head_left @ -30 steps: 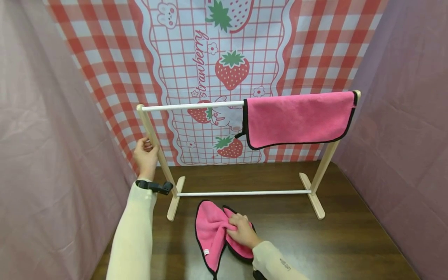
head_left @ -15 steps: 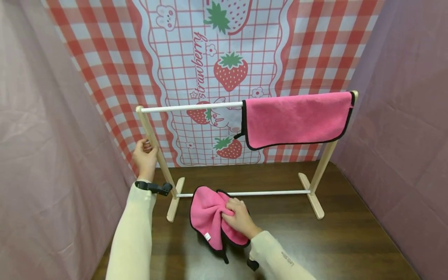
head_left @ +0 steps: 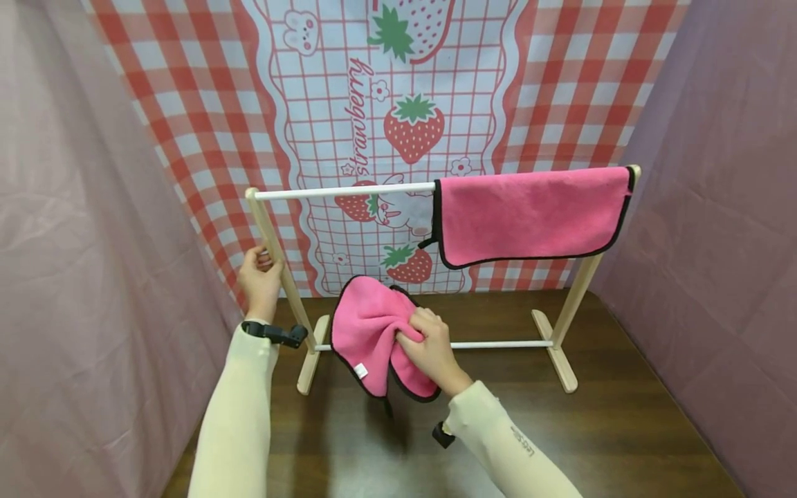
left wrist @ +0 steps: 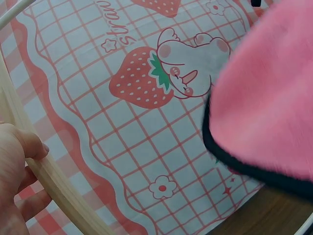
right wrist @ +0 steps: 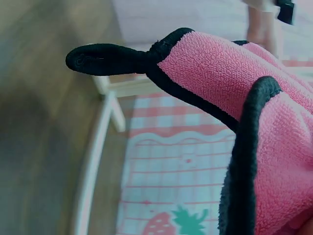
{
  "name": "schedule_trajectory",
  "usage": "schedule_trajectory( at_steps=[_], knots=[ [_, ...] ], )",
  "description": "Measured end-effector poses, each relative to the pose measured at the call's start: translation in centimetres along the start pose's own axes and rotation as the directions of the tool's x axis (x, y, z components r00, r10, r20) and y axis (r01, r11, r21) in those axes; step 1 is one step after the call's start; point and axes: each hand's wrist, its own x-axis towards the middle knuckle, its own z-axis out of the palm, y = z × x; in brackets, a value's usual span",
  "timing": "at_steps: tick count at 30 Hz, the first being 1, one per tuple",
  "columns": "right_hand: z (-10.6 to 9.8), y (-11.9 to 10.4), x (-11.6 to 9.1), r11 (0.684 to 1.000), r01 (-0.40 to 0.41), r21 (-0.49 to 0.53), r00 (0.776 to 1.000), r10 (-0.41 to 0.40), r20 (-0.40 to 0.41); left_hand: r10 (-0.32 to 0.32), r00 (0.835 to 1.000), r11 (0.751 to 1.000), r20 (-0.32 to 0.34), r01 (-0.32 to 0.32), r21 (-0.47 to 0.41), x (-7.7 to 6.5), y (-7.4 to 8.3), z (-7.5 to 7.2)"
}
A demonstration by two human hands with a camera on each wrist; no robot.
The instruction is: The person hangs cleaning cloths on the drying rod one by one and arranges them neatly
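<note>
In the head view my right hand (head_left: 432,346) grips a bunched pink towel (head_left: 364,318) with black edging and a small white tag, held up off the table in front of the rack's lower bar. A black loop sticks out from this towel's corner (right wrist: 195,58) in the right wrist view. My left hand (head_left: 260,280) holds the left wooden post (head_left: 289,290) of the drying rack, thumb on the near side and fingers behind, as the left wrist view shows. Another pink towel (head_left: 532,214) hangs over the right half of the white top bar (head_left: 342,191).
The rack's feet (head_left: 554,353) stand on a dark wooden table (head_left: 623,429). A strawberry-print checked cloth (head_left: 324,104) hangs behind, and pale pink curtains (head_left: 703,207) close both sides. The white lower bar (head_left: 498,344) joins the two posts.
My right hand has lifted the bunched towel from the table, upward and away from me toward the rack. My left hand stays on the post, and the hung towel has not moved.
</note>
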Motion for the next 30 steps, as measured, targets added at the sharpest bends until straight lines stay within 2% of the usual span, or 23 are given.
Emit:
schedule_trajectory(
  at_steps=[6,13,19,30],
  knots=[
    [-0.5,-0.8,2.4,0.998,0.061,0.018,0.997,-0.060,-0.054,0.002,1.000,1.000,0.000,-0.002,-0.011,0.0,0.0,0.0],
    [-1.4,-2.0,4.6,0.993,0.120,-0.010,0.990,-0.121,-0.069,0.012,1.000,1.000,0.000,-0.012,-0.004,0.0,0.1,0.1],
    [-2.2,-3.2,7.5,0.984,0.175,-0.013,0.980,-0.175,-0.093,0.015,1.000,1.000,-0.005,-0.016,-0.008,0.1,0.2,0.1],
    [-2.7,-4.6,12.3,0.979,0.203,-0.002,0.969,-0.201,-0.146,0.005,1.000,1.000,0.003,-0.005,-0.003,0.1,-0.4,0.0]
  ],
)
